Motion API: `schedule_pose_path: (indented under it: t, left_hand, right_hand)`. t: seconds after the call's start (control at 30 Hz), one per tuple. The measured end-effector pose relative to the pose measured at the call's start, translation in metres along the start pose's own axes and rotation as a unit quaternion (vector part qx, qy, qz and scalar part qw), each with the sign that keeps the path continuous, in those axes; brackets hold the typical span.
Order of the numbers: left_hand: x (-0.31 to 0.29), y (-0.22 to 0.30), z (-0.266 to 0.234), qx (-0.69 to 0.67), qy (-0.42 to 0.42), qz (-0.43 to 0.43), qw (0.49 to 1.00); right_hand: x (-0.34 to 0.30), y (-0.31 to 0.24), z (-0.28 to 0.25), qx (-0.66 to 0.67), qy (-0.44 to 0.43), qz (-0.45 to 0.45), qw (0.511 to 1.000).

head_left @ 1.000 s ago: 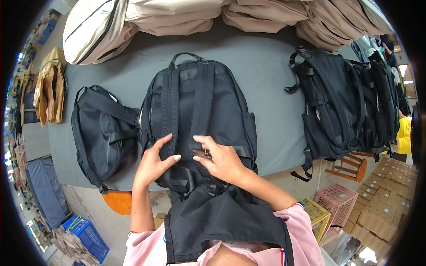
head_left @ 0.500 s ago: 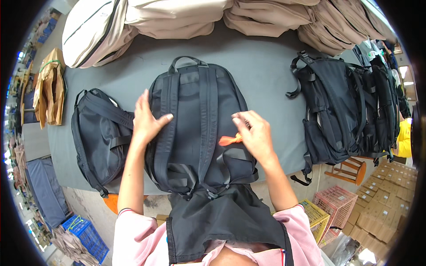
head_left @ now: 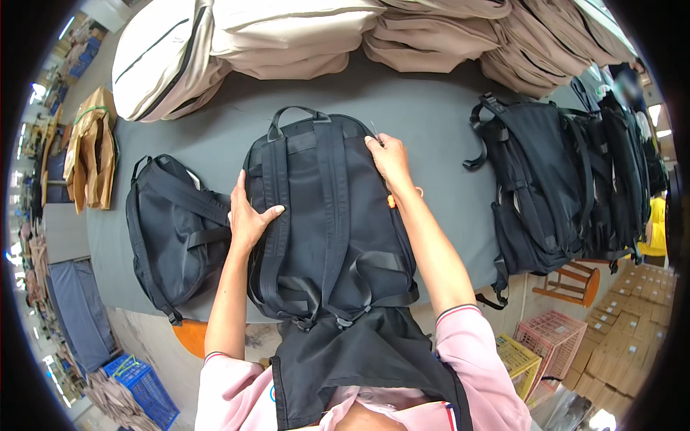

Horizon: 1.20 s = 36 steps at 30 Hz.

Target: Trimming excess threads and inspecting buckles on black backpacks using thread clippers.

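Observation:
A black backpack [head_left: 305, 208] lies on the grey-covered table with its shoulder straps facing up and its carry handle away from me. My left hand [head_left: 249, 217] rests on its left side, fingers stretched out and thumb spread over the left strap. At the upper right edge of the bag, my right hand [head_left: 390, 159] is closed round a small tool [head_left: 376, 135]; only a thin dark tip shows, so its kind is unclear. An orange strip [head_left: 392, 201] shows by the right wrist.
Another black bag [head_left: 172, 237] lies to the left. Several black backpacks [head_left: 539, 187] stand at the right, and beige backpacks [head_left: 295, 39] line the far side. Beyond the table are a wooden stool [head_left: 575, 284], plastic crates [head_left: 550, 334], stacked cartons [head_left: 625, 316] and a blue crate [head_left: 144, 388].
My right hand has moved up and away from me, from above the right strap to the bag's upper right edge. My left hand stays on the left side. The whole view has shifted slightly.

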<state>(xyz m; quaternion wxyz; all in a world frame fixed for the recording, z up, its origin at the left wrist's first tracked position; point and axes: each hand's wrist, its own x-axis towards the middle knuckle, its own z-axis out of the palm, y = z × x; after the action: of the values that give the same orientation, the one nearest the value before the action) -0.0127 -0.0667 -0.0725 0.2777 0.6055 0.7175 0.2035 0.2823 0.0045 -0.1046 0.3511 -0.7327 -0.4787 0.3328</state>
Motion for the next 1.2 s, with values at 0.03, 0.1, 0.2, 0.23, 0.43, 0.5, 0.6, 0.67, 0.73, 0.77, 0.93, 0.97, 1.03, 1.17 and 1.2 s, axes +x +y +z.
schedule_pose_path:
  t: [0.03,0.1,0.2,0.23,0.43,0.5,0.6,0.67,0.73,0.77,0.93,0.97,1.03,1.17,1.2]
  left_hand:
    - [-0.003,-0.004,-0.003,-0.029,-0.002,-0.003,1.000]
    - [-0.008,-0.008,-0.006,-0.044,0.012,0.004,0.999]
    - [-0.009,-0.009,-0.006,-0.073,0.020,0.022,0.997]
    - [-0.009,-0.010,-0.006,-0.084,0.016,0.024,0.996]
    - [-0.012,-0.005,-0.017,-0.158,0.025,0.047,0.986]
    - [-0.018,0.008,-0.031,-0.116,0.068,0.087,0.987]
    - [-0.026,0.040,-0.050,-0.230,0.077,0.140,0.960]
    - [-0.019,0.036,-0.047,-0.353,-0.040,0.022,0.934]
    - [-0.009,-0.032,-0.044,-0.273,-0.110,-0.118,0.948]
    - [0.002,-0.063,-0.037,-0.193,-0.127,-0.174,0.957]
    - [-0.016,0.036,-0.029,-0.315,-0.050,0.062,0.946]
    - [-0.025,0.046,-0.043,-0.298,-0.011,0.140,0.944]
    - [-0.038,0.058,-0.054,-0.369,0.087,0.229,0.897]
    - [-0.013,0.100,-0.050,-0.259,0.169,0.218,0.926]
    - [-0.017,0.121,-0.053,-0.286,0.139,0.231,0.919]
  right_hand:
    - [-0.008,-0.013,-0.002,0.001,-0.007,-0.003,1.000]
    - [-0.026,-0.042,-0.019,0.120,-0.042,-0.030,0.991]
    - [-0.041,-0.057,-0.030,0.215,-0.078,-0.066,0.971]
    - [-0.044,-0.058,-0.032,0.257,-0.098,-0.084,0.958]
    - [-0.060,-0.073,-0.046,0.331,-0.129,-0.101,0.929]
    - [-0.065,-0.072,-0.059,0.336,-0.119,-0.102,0.929]
    - [-0.075,-0.064,-0.099,0.396,-0.114,-0.005,0.911]
    - [-0.056,0.004,-0.102,0.215,-0.063,0.040,0.974]
    - [-0.068,0.022,-0.083,0.192,-0.137,0.105,0.966]
    - [-0.077,0.031,-0.062,0.119,-0.117,0.052,0.984]
    - [-0.090,0.027,-0.098,0.131,-0.086,0.084,0.984]
    - [-0.103,0.010,-0.117,0.121,-0.029,0.016,0.992]
    - [-0.131,-0.030,-0.150,0.154,0.090,-0.141,0.974]
    - [-0.131,-0.067,-0.176,0.147,0.251,-0.290,0.912]
    - [-0.127,-0.071,-0.186,0.184,0.301,-0.330,0.876]
